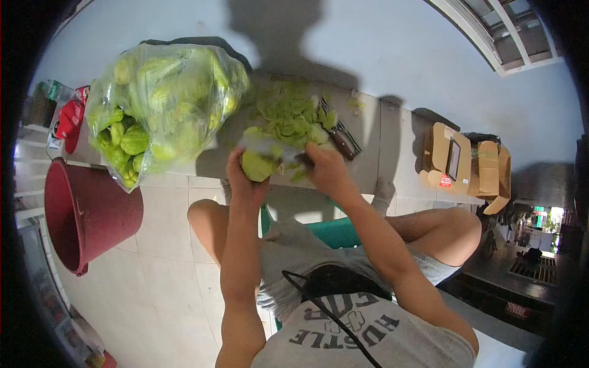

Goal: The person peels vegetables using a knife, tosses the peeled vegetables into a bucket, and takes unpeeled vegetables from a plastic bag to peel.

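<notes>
My left hand [240,178] is wrapped around a pale green, partly peeled chayote [257,167] in front of my lap. A knife [267,146] is gripped in my right hand [328,168], its wide blade lying across the top of the chayote and smeared by motion. Just beyond both hands, a heap of green peelings [288,116] spreads over the low ledge. Beside the heap lie a fork [323,107] and another knife with a brown handle [345,145]. To the left, a large clear plastic bag [178,86] bulges with whole chayotes [134,140].
A maroon bucket [113,211] stands on the tiled floor at the left, below the bag. An opened cardboard box [451,156] rests at the right end of the ledge. Behind the ledge rises a pale blue wall [380,49]. Under me is a green stool [334,232].
</notes>
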Demonstrator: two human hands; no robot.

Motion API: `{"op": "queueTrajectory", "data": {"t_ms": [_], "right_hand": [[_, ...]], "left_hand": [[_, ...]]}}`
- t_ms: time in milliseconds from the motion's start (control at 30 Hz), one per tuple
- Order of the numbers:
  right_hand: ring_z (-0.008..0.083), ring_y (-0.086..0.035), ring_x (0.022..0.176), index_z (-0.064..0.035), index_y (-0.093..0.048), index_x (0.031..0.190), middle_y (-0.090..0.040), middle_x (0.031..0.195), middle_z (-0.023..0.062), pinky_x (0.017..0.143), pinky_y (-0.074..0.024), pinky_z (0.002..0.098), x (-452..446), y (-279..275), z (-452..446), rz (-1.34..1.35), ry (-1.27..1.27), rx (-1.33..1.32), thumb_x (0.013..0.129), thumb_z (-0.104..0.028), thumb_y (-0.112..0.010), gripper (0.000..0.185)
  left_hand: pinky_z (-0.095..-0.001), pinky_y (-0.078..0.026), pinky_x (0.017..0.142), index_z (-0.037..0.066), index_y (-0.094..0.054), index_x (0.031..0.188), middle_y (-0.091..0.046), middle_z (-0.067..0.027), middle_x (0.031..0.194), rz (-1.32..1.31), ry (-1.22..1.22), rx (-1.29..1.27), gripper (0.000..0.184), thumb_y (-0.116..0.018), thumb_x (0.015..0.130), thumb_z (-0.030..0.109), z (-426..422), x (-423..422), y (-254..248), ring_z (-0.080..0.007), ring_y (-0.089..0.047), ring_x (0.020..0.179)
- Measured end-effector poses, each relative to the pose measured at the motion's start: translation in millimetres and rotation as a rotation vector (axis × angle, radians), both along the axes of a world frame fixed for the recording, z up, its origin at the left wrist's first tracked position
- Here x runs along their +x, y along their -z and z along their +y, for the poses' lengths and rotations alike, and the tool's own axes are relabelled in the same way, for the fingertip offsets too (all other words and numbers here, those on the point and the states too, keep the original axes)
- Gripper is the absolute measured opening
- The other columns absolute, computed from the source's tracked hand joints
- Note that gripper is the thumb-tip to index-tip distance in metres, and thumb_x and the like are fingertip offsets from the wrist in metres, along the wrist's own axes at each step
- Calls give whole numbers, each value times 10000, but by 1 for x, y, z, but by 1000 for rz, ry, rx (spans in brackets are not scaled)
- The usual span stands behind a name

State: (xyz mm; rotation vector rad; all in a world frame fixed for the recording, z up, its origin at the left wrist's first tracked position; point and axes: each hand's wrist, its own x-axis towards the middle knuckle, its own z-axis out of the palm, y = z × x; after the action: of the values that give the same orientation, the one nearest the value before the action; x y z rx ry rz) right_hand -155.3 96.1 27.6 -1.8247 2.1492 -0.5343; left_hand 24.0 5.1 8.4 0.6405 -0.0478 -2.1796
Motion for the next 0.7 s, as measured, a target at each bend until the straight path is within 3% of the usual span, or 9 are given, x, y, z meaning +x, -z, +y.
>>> {"op": "queueTrajectory", "data": {"t_ms": [33, 133, 233, 367, 467, 533, 700], "right_hand": [[379, -652, 722, -59, -524, 963, -646, 793, 174, 607, -504, 492, 4, -7, -1, 57, -141, -87, 778, -107, -641, 223], [310, -662, 663, -95, -500, 885, -629, 747, 114, 538, -508, 437, 19, -17, 0, 129, -190, -232, 775, -141, -655, 195], [273, -659, 624, -107, -491, 862, -605, 714, 81, 508, -506, 411, 25, -24, -2, 125, -219, -253, 771, -153, -648, 187], [277, -659, 628, -108, -496, 864, -593, 700, 81, 513, -506, 418, 25, -25, -4, 171, -202, -240, 770, -148, -646, 181], [299, -658, 630, -98, -489, 868, -608, 714, 94, 509, -498, 431, 21, -20, -4, 146, -205, -250, 760, -135, -666, 211], [332, -657, 637, -85, -478, 869, -625, 731, 112, 520, -496, 454, 15, -17, -3, 109, -125, -148, 766, -131, -680, 231], [377, -651, 660, -75, -469, 883, -630, 734, 139, 563, -500, 482, 17, -22, -1, -13, -112, -125, 789, -143, -679, 240]], "left_hand": [[-455, -527, 842, 52, -571, 1184, -623, -162, 1093, -10, -37, 70, 461, -563, 882, 401, -4, -4, 0, -289, -621, 978], [-460, -534, 811, 61, -600, 1093, -648, -153, 1012, 76, 31, 156, 396, -562, 881, 393, -4, -2, -5, -305, -638, 909], [-472, -539, 803, 76, -612, 1027, -661, -146, 926, 162, 93, 70, 353, -553, 886, 394, -4, -1, -3, -314, -648, 844], [-476, -541, 793, 78, -612, 1021, -665, -146, 888, 91, 29, 117, 355, -543, 890, 401, -3, -2, -5, -321, -650, 816], [-473, -533, 820, 85, -601, 1064, -654, -139, 942, 78, 47, 73, 361, -546, 891, 397, -3, 1, 1, -313, -643, 871], [-465, -517, 864, 78, -578, 1120, -634, -131, 1004, -106, -85, 79, 394, -565, 885, 394, -1, -2, -5, -301, -626, 935], [-455, -504, 895, 62, -557, 1164, -613, -127, 1057, -81, -7, 36, 424, -579, 880, 376, -1, 5, -16, -294, -612, 974]]}}
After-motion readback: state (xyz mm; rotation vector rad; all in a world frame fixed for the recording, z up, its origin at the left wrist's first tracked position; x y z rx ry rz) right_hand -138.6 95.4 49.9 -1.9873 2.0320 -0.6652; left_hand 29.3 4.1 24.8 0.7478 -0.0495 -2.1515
